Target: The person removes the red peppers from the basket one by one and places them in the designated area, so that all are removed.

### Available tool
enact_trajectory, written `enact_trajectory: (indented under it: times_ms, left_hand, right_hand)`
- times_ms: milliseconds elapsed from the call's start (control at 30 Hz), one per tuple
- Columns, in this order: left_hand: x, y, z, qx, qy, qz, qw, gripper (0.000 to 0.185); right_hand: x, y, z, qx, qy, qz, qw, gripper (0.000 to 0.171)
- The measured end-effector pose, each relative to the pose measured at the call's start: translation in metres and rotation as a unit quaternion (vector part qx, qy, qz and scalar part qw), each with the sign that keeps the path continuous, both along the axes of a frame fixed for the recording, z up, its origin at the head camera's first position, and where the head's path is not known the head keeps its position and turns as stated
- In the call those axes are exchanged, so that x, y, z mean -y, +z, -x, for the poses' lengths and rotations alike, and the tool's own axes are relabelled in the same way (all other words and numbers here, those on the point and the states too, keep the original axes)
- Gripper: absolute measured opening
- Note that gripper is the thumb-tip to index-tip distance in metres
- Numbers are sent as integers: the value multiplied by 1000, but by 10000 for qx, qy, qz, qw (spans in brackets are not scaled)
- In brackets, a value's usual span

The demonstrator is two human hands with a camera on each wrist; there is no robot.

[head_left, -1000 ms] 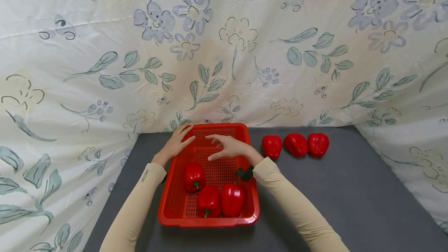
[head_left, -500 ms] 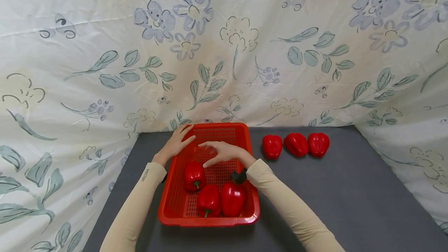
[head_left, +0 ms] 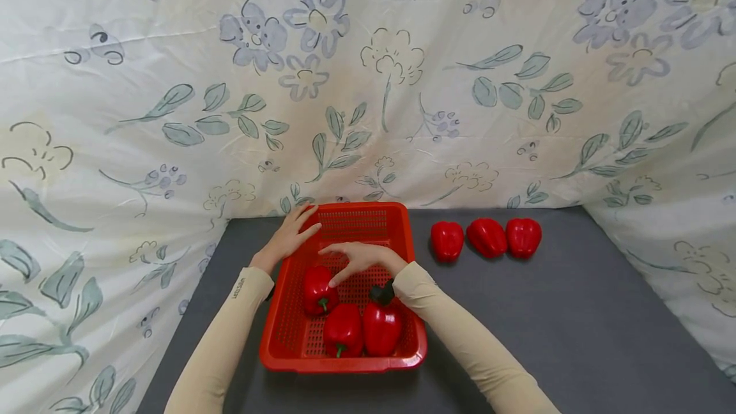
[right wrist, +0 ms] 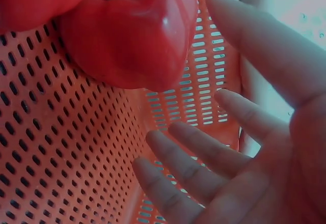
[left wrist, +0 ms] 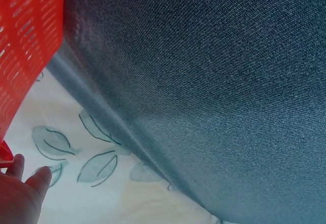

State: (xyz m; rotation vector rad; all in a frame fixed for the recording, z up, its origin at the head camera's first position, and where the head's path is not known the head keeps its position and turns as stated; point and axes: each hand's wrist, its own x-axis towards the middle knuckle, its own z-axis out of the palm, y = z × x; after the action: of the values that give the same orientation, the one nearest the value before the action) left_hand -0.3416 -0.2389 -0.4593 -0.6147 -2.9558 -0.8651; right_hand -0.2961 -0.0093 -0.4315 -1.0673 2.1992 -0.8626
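A red perforated basket (head_left: 397,222) stands on the grey table and holds three red bell peppers: one at the left (head_left: 318,291), two at the front (head_left: 342,331) (head_left: 381,327). My left hand (head_left: 289,235) rests with straight fingers on the basket's far left rim. My right hand (head_left: 353,257) hovers open inside the basket, its fingertips just above and right of the left pepper. In the right wrist view the spread fingers (right wrist: 204,158) are close to that pepper (right wrist: 132,40) without touching it. The left wrist view shows the basket wall (left wrist: 25,46) and my left hand's edge (left wrist: 20,193).
Three more red bell peppers (head_left: 446,241) (head_left: 486,237) (head_left: 522,237) lie in a row on the grey table (head_left: 575,312), right of the basket. A floral sheet (head_left: 368,82) hangs behind and along both sides. A black wrist camera (head_left: 382,292) sits on my right wrist.
My right hand has moved left and toward me, down into the basket, nearing the left pepper. The left hand and the peppers have stayed put.
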Motion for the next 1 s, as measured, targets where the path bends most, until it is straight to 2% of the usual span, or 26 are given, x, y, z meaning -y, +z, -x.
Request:
enact_trajectory:
  times_ms: [233,400,567,1000]
  left_hand:
    - [-2,1,0,16,-9,-60,10000,63]
    - [0,2,0,40,-8,-67,10000,64]
    - [1,3,0,-12,-4,-66,10000,65]
    - [0,2,-1,-3,-24,-42,10000,64]
  right_hand:
    - [10,-6,1,190,307,-64,9993,74]
    - [18,-7,1,227,373,-217,9988,72]
    - [21,-10,3,114,391,-485,9980,73]
    - [23,-16,5,-55,561,-427,9975,72]
